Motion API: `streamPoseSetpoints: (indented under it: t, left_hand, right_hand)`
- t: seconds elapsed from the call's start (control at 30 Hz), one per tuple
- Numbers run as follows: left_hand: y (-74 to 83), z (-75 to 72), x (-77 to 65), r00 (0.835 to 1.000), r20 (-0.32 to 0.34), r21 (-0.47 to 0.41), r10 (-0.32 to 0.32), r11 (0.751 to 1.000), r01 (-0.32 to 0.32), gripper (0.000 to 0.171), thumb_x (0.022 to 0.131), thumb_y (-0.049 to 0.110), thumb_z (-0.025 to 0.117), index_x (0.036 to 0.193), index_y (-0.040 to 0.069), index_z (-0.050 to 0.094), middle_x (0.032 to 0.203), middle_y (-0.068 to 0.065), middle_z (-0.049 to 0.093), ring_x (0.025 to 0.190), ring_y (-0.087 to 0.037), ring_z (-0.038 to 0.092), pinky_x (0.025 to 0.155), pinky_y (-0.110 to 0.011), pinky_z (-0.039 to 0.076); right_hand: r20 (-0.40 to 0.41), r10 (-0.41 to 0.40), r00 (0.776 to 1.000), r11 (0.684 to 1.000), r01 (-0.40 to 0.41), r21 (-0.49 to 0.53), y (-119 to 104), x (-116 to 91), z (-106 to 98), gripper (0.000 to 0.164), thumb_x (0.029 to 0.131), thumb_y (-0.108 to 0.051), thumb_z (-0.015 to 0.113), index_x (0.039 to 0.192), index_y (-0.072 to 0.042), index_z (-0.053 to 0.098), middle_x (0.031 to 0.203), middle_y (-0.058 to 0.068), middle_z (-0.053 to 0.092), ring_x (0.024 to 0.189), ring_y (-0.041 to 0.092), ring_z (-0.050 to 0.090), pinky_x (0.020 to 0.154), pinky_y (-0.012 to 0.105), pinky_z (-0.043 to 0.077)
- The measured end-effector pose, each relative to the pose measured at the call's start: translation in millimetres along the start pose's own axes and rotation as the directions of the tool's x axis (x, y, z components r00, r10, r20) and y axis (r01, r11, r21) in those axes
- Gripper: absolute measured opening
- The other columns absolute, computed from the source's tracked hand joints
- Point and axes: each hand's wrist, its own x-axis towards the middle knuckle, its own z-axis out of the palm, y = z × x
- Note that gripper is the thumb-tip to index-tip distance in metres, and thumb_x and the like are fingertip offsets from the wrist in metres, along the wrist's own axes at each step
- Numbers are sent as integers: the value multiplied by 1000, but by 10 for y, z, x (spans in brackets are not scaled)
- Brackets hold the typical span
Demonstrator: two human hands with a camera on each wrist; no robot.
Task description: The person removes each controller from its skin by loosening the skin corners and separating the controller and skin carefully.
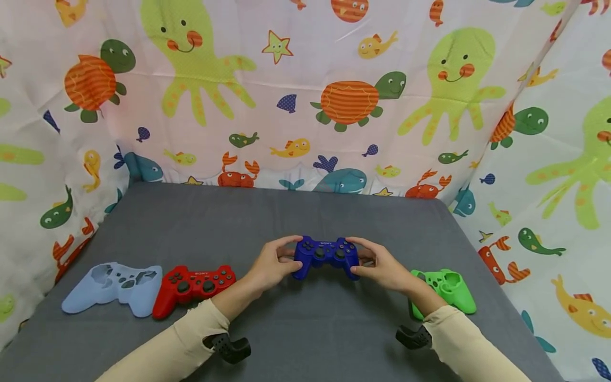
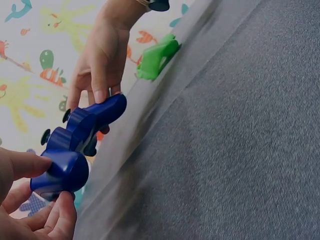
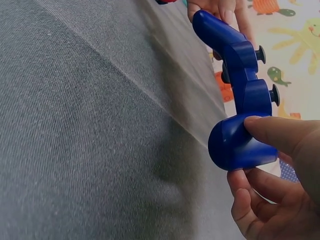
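Note:
Between both hands a blue game controller (image 1: 326,253) is held above the grey table, its buttons and sticks facing up. My left hand (image 1: 271,263) grips its left handle, thumb on top and fingers beneath. The right hand (image 1: 382,265) grips the other handle the same way. In the left wrist view the controller (image 2: 75,135) appears edge-on, both thumbs pressing its grips. The right wrist view shows the near grip of the controller (image 3: 240,145) pinched between thumb and curled fingers.
Left of the arms lies a red controller (image 1: 193,284), touching a pale blue silicone controller cover (image 1: 114,286). A green controller cover (image 1: 446,286) lies at the right, partly behind the right forearm. A patterned curtain (image 1: 296,106) rises behind the grey table (image 1: 305,339).

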Motion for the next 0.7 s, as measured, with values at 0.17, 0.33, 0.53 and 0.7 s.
streamPoseSetpoints:
  t: [0.17, 0.33, 0.53, 0.7]
  left_hand:
    - [2, 65, -3, 1000, 23, -6, 13, 1000, -13, 56, 93, 0, 67, 146, 10, 53, 124, -25, 68, 97, -23, 73, 80, -31, 57]
    - [14, 132, -3, 999, 32, -8, 30, 1000, -29, 56, 92, -1, 68, 145, 9, 54, 121, -25, 69, 96, -24, 74, 77, -28, 56]
    - [15, 207, 0, 999, 24, -21, 27, 999, -26, 56, 90, -4, 69, 143, 8, 55, 118, -24, 71, 95, -26, 74, 76, -30, 56]
    - [-1, 272, 4, 999, 26, -31, 20, 999, -20, 56, 90, -5, 69, 142, 8, 56, 116, -22, 71, 94, -25, 74, 78, -32, 58]
  right_hand:
    - [2, -9, 1000, 1000, 9, -9, 31, -67, -48, 67, 95, -6, 69, 154, -2, 37, 119, 25, 71, 104, 28, 71, 83, 22, 56]
    - [6, -21, 1000, 1000, 21, -19, 50, -128, -87, 66, 95, -6, 69, 152, -1, 38, 121, 26, 70, 106, 25, 71, 82, 25, 57]
    - [23, -26, 999, 999, 27, -26, 58, -178, -128, 66, 95, -6, 70, 152, 1, 38, 123, 27, 69, 106, 18, 71, 83, 27, 58]
    - [26, -12, 1000, 1000, 12, -19, 93, -245, -164, 67, 94, -7, 70, 152, 1, 38, 119, 26, 71, 101, 13, 71, 80, 27, 58]
